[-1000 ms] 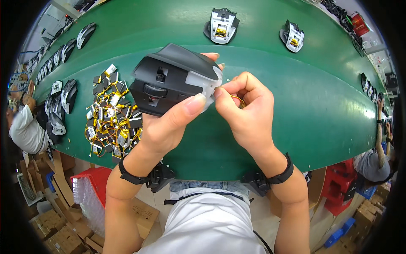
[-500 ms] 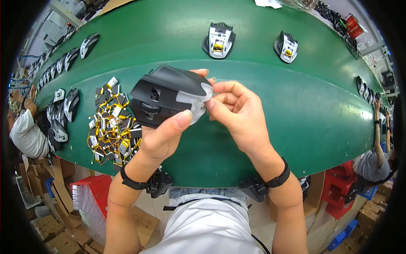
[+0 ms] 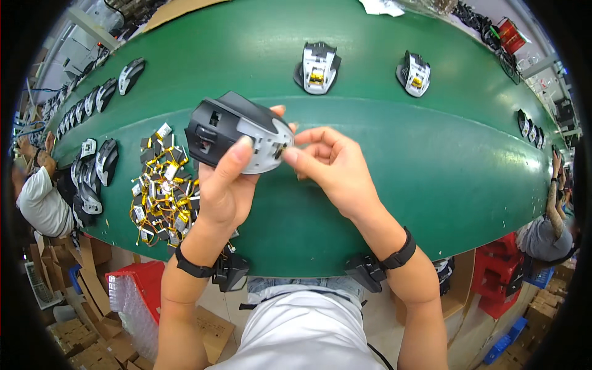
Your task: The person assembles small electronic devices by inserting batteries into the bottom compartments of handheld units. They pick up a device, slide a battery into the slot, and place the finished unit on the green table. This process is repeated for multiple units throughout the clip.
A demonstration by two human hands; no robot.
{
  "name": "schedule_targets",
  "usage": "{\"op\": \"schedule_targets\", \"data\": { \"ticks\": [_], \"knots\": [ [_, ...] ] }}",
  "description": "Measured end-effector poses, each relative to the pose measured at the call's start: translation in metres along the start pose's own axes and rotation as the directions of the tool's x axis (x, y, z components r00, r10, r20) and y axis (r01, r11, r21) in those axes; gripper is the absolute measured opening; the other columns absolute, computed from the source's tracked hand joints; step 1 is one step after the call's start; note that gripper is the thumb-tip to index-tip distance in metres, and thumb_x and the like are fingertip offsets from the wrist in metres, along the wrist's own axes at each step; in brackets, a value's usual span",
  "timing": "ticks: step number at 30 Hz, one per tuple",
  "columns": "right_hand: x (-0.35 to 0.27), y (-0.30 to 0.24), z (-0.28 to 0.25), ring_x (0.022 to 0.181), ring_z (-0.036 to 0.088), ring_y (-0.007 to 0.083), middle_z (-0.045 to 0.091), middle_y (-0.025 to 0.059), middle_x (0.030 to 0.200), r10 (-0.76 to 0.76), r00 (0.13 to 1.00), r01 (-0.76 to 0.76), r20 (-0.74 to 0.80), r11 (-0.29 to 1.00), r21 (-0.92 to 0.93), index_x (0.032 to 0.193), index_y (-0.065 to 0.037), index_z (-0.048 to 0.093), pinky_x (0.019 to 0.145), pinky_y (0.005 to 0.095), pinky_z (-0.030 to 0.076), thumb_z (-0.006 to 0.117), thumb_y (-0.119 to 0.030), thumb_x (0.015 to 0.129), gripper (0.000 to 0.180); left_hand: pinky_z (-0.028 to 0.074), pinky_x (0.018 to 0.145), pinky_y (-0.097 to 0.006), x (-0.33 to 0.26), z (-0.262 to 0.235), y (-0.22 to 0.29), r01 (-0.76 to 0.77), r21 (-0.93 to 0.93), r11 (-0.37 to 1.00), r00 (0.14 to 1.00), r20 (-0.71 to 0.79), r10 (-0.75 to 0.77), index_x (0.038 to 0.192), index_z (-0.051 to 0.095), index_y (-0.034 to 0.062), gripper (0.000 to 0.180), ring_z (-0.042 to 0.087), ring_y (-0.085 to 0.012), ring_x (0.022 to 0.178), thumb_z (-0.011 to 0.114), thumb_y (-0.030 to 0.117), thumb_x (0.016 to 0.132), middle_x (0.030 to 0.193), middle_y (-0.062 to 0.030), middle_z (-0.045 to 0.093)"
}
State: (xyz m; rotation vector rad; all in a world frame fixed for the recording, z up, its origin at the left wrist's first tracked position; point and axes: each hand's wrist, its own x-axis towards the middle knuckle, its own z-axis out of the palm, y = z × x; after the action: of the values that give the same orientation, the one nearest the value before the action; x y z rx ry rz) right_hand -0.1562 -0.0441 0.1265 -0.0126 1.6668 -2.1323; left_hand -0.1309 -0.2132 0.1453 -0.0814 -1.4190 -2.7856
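A partly assembled computer mouse (image 3: 229, 126), black with a pale grey rear section, is gripped in my left hand (image 3: 223, 188) above the table. The thumb lies across its near side and the fingertips show beyond the far edge. At the mouse's rear end, my right hand (image 3: 338, 176) has its thumb and index finger pinched together, touching the small openings there. Anything small between those fingertips is hidden. A heap of small battery packs (image 3: 161, 194) with yellow tape and thin wires lies on the table left of my left hand.
Two opened mice with yellow-taped parts inside, one mouse (image 3: 319, 68) and another mouse (image 3: 414, 74), lie on the green table (image 3: 431, 160). Rows of mice (image 3: 92, 98) line the far left. Co-workers sit at both sides. A red bin (image 3: 145, 283) stands below the left edge.
The mouse has turned in my left hand, so its grey rear section shows more. Both hands have shifted slightly left, with my right fingertips staying at the rear end.
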Motion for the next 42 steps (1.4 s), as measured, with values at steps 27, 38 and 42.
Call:
{"op": "schedule_targets", "data": {
  "ticks": [27, 38, 42],
  "knots": [
    [-0.012, 0.011, 0.034, 0.075, 0.054, 0.0214, 0.055, 0.0098, 0.094, -0.739, 0.614, 0.597, 0.276, 0.207, -0.775, 0.119, -0.002, 0.067, 0.062, 0.0319, 0.048, 0.073, -0.002, 0.078, 0.042, 0.056, 0.086, -0.042, 0.005, -0.022, 0.001, 0.322, -0.138, 0.937, 0.932, -0.128, -0.339, 0.116, 0.06, 0.0073, 0.04, 0.068, -0.0239, 0.1, 0.048, 0.041, 0.099, 0.113, -0.0153, 0.068],
    [-0.013, 0.002, 0.021, 0.071, 0.054, 0.0192, 0.057, 0.005, 0.094, -0.646, 0.601, 0.568, 0.47, -0.068, -0.82, 0.119, -0.003, 0.066, 0.06, 0.0311, 0.048, 0.079, -0.011, 0.072, 0.049, 0.059, 0.081, -0.039, 0.01, -0.027, 0.005, 0.384, -0.084, 0.919, 0.906, -0.158, -0.393, 0.112, 0.062, 0.0065, 0.038, 0.071, -0.024, 0.091, 0.048, 0.04, 0.1, 0.104, -0.0154, 0.07],
    [-0.008, 0.006, 0.018, 0.068, 0.056, 0.0182, 0.059, 0.0034, 0.087, -0.728, 0.471, 0.706, 0.498, -0.026, -0.707, 0.11, -0.005, 0.07, 0.058, 0.0306, 0.048, 0.081, -0.009, 0.069, 0.042, 0.059, 0.079, -0.036, 0.012, -0.027, 0.007, 0.381, -0.017, 0.924, 0.914, -0.139, -0.38, 0.109, 0.062, 0.0046, 0.034, 0.071, -0.0232, 0.087, 0.05, 0.036, 0.1, 0.1, -0.017, 0.071]
  ]
}}
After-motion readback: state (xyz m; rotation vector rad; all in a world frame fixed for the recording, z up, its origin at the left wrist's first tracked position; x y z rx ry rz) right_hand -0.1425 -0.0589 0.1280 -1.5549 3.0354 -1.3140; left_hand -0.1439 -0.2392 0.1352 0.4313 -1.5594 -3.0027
